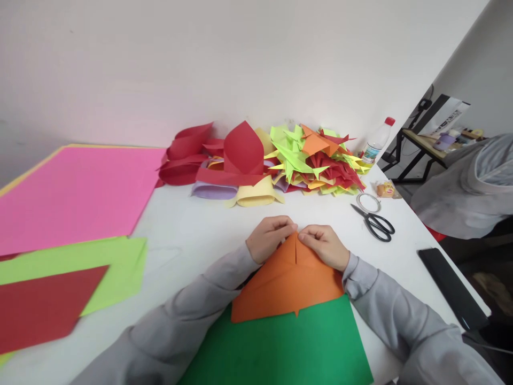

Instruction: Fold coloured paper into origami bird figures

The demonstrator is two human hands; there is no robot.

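Nearest, below the grip, a green sheet (288, 347) lies on the white table (180, 224); the lower edge of the orange paper (280, 294) overlaps it. Left hand (271, 238) and right hand (324, 246) each pinch the orange paper at its peaked top, fingertips nearly meeting. Grip: narrow, thumbs against fingers, paper held between. A dark vertical slit runs down the paper just under the fingertips; a small point juts from its lower edge.

Well left of the grip: a dark red sheet (44, 305), a light green sheet (120, 275), then a pink sheet (92, 198), overlapping. Right of the grip: a black slab (452, 287); nearer, black scissors (379, 227), with a tape roll (358, 199) just beyond.

Beyond the grip: red paper loops (243, 149), a heap of folded paper (312, 160) and, right of these, a red-capped bottle (374, 143).
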